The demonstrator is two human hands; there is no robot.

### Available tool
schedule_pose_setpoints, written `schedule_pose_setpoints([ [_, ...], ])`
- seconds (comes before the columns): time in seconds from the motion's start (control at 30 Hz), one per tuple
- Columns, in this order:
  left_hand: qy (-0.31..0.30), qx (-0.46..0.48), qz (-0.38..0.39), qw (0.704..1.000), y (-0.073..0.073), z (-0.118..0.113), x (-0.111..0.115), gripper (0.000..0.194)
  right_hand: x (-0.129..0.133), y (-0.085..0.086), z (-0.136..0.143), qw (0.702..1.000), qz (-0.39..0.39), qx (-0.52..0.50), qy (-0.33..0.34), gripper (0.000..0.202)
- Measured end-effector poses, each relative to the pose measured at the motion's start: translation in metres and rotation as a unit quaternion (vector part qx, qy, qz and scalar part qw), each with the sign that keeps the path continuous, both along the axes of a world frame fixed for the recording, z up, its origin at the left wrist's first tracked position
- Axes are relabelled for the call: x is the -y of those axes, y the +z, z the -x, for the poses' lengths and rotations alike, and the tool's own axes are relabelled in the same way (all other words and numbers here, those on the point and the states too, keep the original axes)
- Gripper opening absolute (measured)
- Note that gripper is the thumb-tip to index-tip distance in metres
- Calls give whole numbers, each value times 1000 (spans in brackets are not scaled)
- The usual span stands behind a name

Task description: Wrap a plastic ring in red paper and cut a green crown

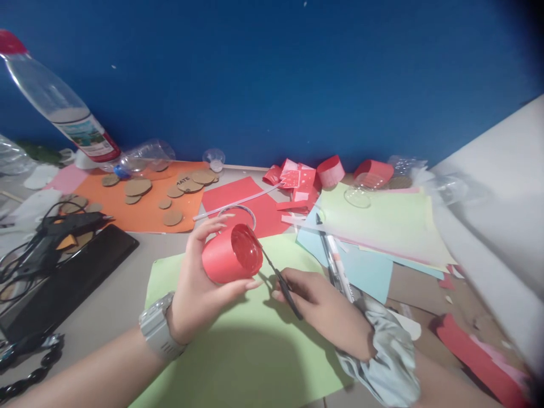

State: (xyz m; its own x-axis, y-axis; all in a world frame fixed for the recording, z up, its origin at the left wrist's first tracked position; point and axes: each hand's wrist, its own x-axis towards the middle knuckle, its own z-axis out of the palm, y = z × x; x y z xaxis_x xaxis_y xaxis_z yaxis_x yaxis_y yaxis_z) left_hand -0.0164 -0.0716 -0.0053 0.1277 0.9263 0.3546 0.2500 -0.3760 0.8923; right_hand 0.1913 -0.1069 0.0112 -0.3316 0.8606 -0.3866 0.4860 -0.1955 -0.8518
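Observation:
My left hand (199, 303) is wrapped around a red paper-covered cup (219, 262), tilted with its open end facing right. The cup's inside looks shiny, like clear plastic. A pair of scissors (289, 294) with dark handles is gripped in my right hand (325, 311), its blades pointing up and left against the cup's rim. Whether the blades are apart at the rim is hard to make out. Both hands are above a light green paper sheet (250, 351). Just behind the cup, a clear ring-shaped piece (250, 212) lies by a red paper sheet (267, 209).
Cardboard discs (138, 187) lie on orange paper (114, 207) at the left. A plastic bottle (63, 102) leans nearby, beside a glue gun (51, 232). Pens (340, 269), red paper scraps (306, 181) and pale green sheets (382, 218) spread rightward. A blue wall (272, 79) stands behind.

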Motion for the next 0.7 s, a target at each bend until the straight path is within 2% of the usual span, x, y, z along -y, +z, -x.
schedule_pose_setpoints([
  [0.2,13,26,82,996,-1,2,2,67,-1,1,2,999,-7,39,0,23],
  [0.33,29,43,97,994,-2,3,2,67,0,0,2,998,-15,64,-2,26],
  [0.53,-24,128,136,982,-3,2,1,57,1,-6,1,999,-17,46,-9,25],
  [0.7,-24,138,165,976,1,0,1,55,1,-10,0,999,-29,11,-30,29],
])
